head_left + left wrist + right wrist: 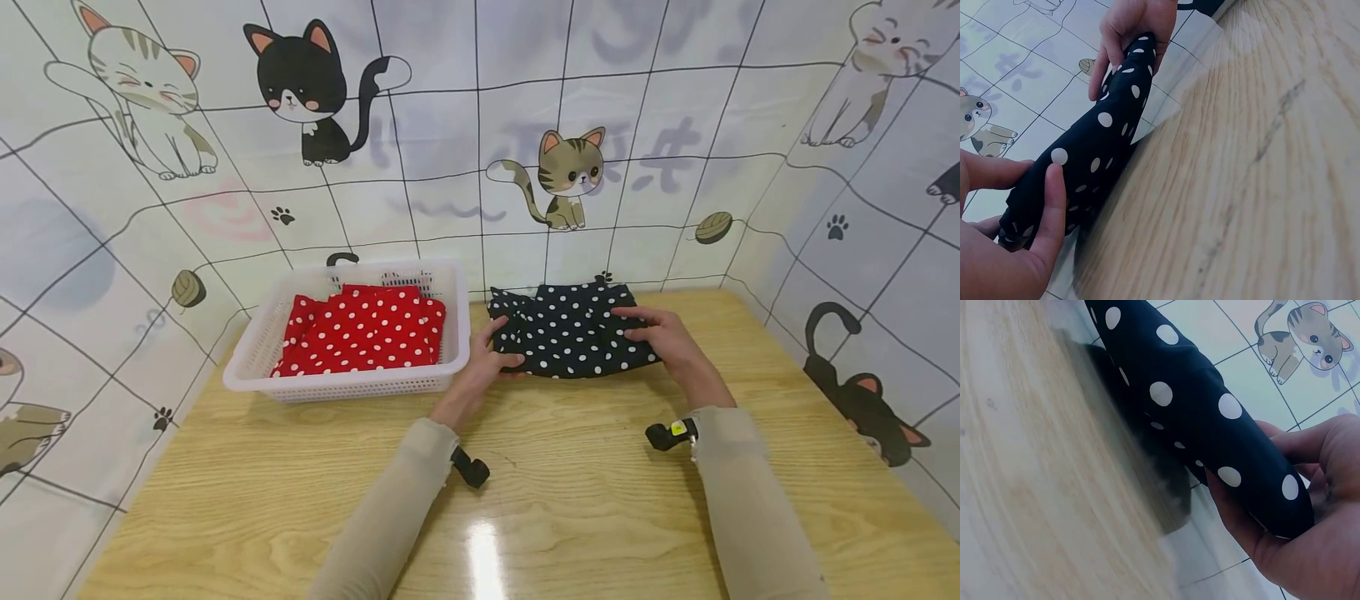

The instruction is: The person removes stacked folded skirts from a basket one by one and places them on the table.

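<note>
A folded black cloth with white dots (pixel 573 329) is held between both hands at the back of the table. My left hand (pixel 491 354) pinches its left end; in the left wrist view the thumb (pixel 1054 206) lies on the near face, with fingers on the far side. The right end is gripped by my right hand (pixel 667 337), its fingers and thumb on opposite faces in the right wrist view. There the dotted cloth (pixel 1179 394) hangs close over the wood, above a dark shadow.
Left of the hands, a white plastic basket (pixel 243 358) holds folded red cloth with white dots (pixel 367 329). Behind the wooden table (pixel 562 500) stands a cat-printed wall covering (pixel 442 125), which also runs along both sides. Small black cameras sit on both wrists.
</note>
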`<state>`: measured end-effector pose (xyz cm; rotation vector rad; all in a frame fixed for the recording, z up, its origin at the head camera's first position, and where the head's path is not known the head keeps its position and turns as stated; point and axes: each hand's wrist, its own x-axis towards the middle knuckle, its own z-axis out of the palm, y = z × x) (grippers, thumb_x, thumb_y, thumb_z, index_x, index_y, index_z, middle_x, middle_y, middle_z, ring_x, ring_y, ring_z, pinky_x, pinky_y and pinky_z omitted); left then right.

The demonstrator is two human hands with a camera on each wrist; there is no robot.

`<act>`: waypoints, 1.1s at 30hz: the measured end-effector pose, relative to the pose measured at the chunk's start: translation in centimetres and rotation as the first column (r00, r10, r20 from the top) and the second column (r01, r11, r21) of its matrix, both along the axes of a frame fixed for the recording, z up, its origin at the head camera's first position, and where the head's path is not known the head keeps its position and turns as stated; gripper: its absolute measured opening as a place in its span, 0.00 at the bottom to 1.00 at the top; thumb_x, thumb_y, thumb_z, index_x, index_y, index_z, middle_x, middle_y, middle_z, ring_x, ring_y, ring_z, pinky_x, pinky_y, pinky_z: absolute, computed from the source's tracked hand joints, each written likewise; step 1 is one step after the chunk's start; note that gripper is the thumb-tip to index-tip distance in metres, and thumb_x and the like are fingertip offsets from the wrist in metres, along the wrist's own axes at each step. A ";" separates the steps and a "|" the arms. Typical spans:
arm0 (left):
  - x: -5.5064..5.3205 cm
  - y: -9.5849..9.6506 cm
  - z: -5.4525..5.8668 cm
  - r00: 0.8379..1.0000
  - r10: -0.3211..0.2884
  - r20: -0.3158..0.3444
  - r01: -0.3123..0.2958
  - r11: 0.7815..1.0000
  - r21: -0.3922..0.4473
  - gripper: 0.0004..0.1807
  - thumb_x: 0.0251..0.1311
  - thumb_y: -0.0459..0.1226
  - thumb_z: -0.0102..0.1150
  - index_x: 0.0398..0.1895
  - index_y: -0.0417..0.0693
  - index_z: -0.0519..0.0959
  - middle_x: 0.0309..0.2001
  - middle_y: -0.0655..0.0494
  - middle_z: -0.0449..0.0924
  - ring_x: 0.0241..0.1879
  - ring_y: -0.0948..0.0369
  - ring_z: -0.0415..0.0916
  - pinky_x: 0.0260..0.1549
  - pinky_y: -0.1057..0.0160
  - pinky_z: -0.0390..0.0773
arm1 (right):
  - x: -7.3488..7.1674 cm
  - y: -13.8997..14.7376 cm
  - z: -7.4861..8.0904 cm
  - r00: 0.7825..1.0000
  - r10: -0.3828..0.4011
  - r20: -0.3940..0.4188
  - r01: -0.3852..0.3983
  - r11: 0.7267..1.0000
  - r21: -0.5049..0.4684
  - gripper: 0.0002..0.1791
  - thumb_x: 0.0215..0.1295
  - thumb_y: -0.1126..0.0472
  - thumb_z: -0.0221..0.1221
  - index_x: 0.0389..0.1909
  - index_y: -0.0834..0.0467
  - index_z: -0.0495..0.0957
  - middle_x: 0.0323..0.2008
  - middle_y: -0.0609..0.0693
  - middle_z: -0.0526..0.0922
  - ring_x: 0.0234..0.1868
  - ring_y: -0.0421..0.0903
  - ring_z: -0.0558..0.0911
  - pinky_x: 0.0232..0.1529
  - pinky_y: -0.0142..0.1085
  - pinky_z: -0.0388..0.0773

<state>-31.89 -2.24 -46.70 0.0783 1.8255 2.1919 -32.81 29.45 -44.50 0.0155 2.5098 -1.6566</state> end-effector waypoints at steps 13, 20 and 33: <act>0.0 -0.2 -0.1 0.993 0.045 0.105 -0.042 0.999 -0.024 0.46 0.61 0.23 0.60 0.80 0.53 0.54 0.71 0.42 0.61 0.52 0.53 0.79 0.44 0.55 0.89 | -0.1 0.2 -0.7 0.999 0.013 0.042 -0.012 0.999 -0.033 0.32 0.73 0.69 0.53 0.77 0.59 0.63 0.83 0.59 0.52 0.82 0.59 0.53 0.75 0.45 0.62; 0.0 -0.3 -0.3 0.992 0.042 0.122 -0.034 0.997 -0.067 0.46 0.61 0.24 0.60 0.81 0.54 0.53 0.71 0.42 0.62 0.52 0.53 0.78 0.47 0.56 0.89 | -0.1 0.2 -0.9 0.997 0.005 0.071 -0.003 0.999 -0.038 0.34 0.74 0.68 0.52 0.80 0.55 0.60 0.83 0.58 0.50 0.80 0.58 0.57 0.63 0.31 0.67; 0.3 -0.5 0.2 0.987 0.050 0.149 -0.032 0.992 -0.121 0.46 0.61 0.27 0.63 0.80 0.53 0.55 0.75 0.43 0.55 0.46 0.54 0.80 0.48 0.55 0.88 | -0.3 0.5 -1.3 0.995 0.002 0.102 0.003 0.999 -0.049 0.34 0.75 0.66 0.52 0.80 0.53 0.59 0.84 0.56 0.49 0.78 0.57 0.60 0.64 0.31 0.71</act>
